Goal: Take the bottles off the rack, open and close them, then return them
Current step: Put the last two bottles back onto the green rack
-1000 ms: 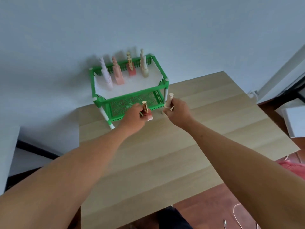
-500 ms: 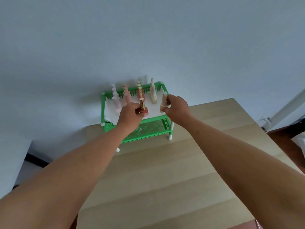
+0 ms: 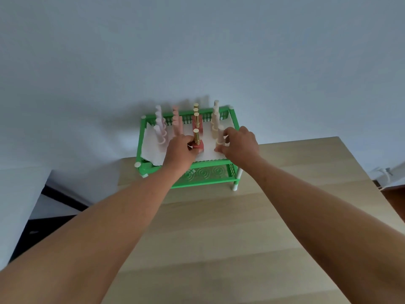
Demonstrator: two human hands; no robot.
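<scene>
Both hands over the green rack's [image 3: 186, 166] top shelf at the desk's [image 3: 241, 227] far edge: left hand [image 3: 179, 150] grip pinches the red gold-capped bottle [image 3: 198, 141], right hand [image 3: 238, 144] the beige bottle [image 3: 219, 136], each low and upright, likely to seat them in their near-row slots.

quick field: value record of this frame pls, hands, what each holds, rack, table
left hand: gripping the red bottle with gold cap, its base on the rack's top shelf
right hand: gripping the beige bottle, also at the top shelf
rack: green, two tiers, white liner on top, against the wall
other bottles: rows of lilac, pink, red and beige ones behind
table: light wood, rack at its far edge
</scene>
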